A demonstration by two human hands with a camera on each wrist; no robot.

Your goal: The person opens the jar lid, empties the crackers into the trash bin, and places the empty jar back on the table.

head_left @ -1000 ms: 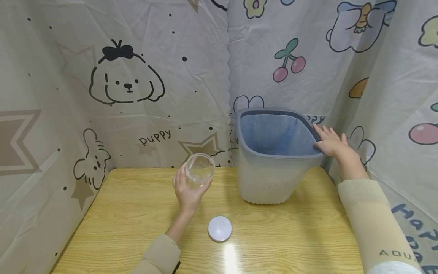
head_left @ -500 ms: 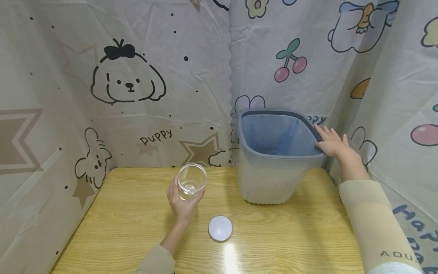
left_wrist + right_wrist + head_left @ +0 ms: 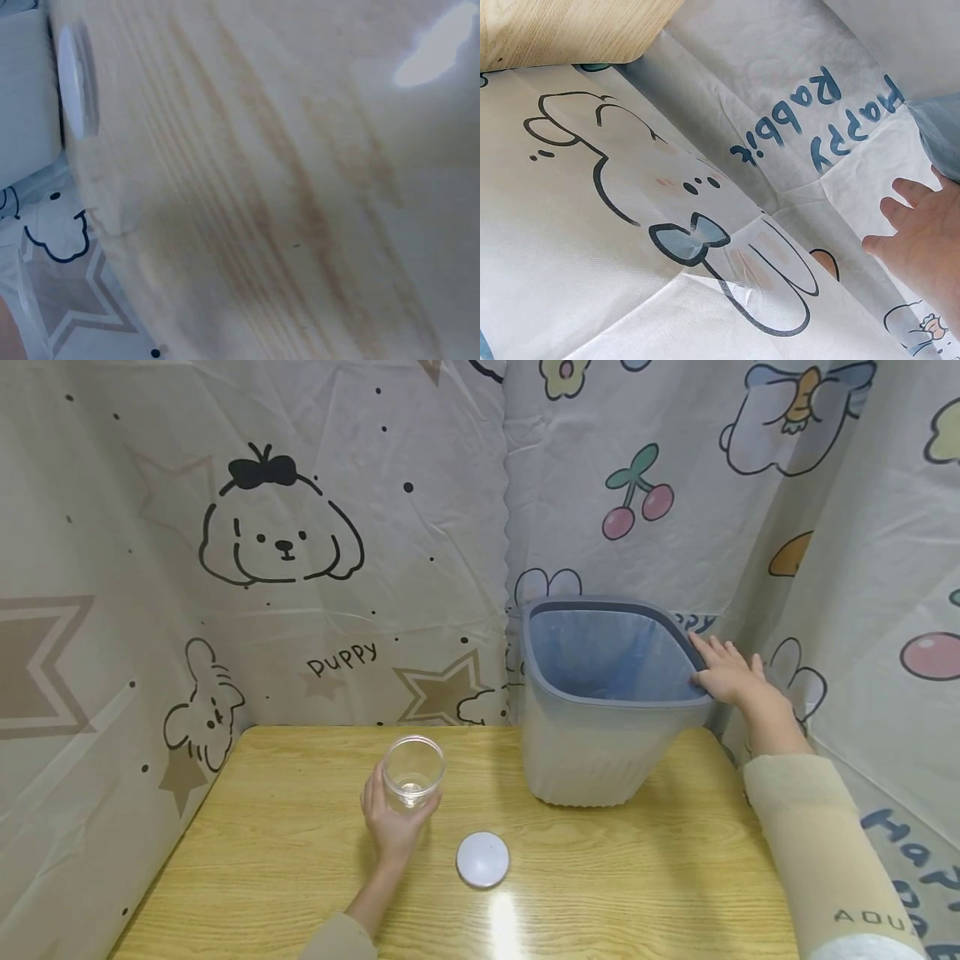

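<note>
In the head view my left hand (image 3: 393,827) grips a clear jar (image 3: 414,767) with its round mouth facing up. No lid is on the jar, and I see nothing inside it. Whether its base touches the table cannot be told. A round white lid (image 3: 482,860) lies flat on the table, right of that hand; the left wrist view catches the lid (image 3: 73,82) edge-on. My right hand (image 3: 731,677) rests against the right rim of a blue-grey bin (image 3: 592,752), fingers straight and spread. Those spread fingers (image 3: 900,214) also appear in the right wrist view.
The wooden table (image 3: 300,860) fills the lower part of the head view. Patterned cloth (image 3: 300,527) hangs close behind it and along both sides. The bin stands upright at the back right, by the cloth.
My left hand has brought the jar down and slightly left, and the jar's mouth now faces more upward. The right hand, bin and lid have stayed in place.
</note>
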